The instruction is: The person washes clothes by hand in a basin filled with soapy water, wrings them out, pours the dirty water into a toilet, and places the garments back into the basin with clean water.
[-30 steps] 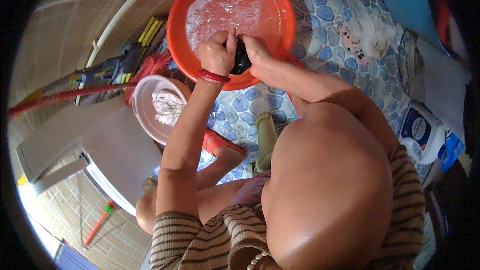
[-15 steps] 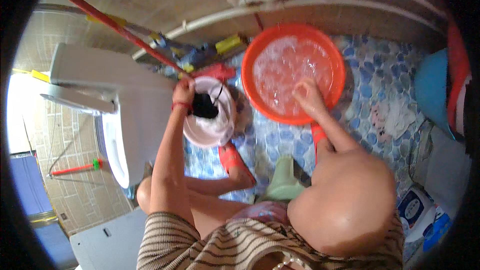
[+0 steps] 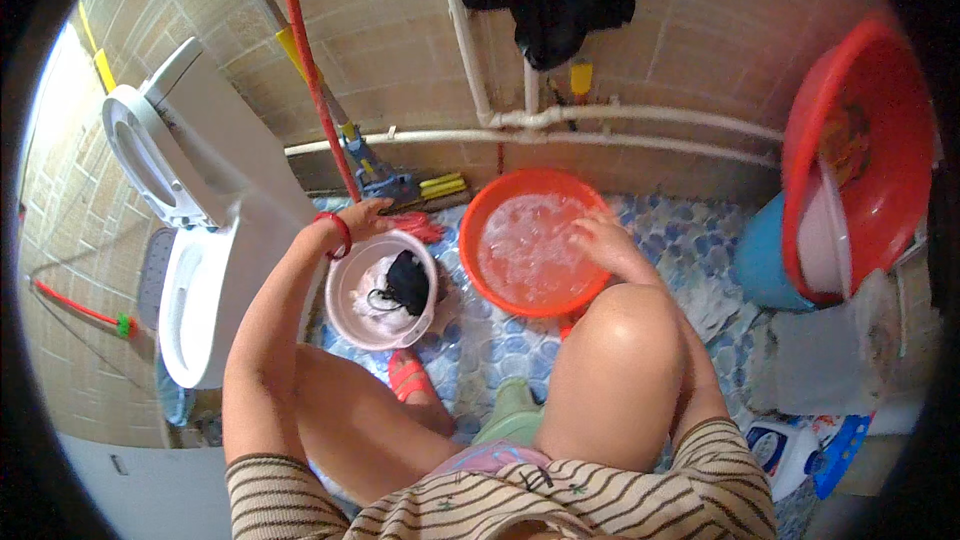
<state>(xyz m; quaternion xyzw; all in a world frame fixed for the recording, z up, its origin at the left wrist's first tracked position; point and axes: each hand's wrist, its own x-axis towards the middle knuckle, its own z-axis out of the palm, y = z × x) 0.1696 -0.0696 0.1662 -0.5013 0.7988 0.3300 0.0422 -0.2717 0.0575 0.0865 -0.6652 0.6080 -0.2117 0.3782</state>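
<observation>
A pale pink bucket [image 3: 341, 292] stands on the floor at left, holding a black cloth [image 3: 407, 282] and whitish cloth [image 3: 375, 295]. At its far rim, my left hand [image 3: 365, 217] has its fingers stretched out and nothing in them. A red band circles that wrist. Foamy water [image 3: 530, 245] fills much of the orange-red basin [image 3: 470, 252] to the right of the bucket. Over the basin's right side, my right hand [image 3: 600, 237] has its fingers spread and looks empty. My knee hides part of the right forearm.
A white toilet [image 3: 190, 310] stands at left with its lid up. Mop poles [image 3: 305, 50] lean near the far wall, crossed by pipes [image 3: 660, 115]. A large red basin [image 3: 900, 210] rests on a blue bucket [image 3: 765, 255] at right. Black clothing [image 3: 560, 0] hangs above.
The view has tilted up toward the wall. My left hand has let go of the black cloth, which now lies in the pink bucket. My right hand's fingers have spread.
</observation>
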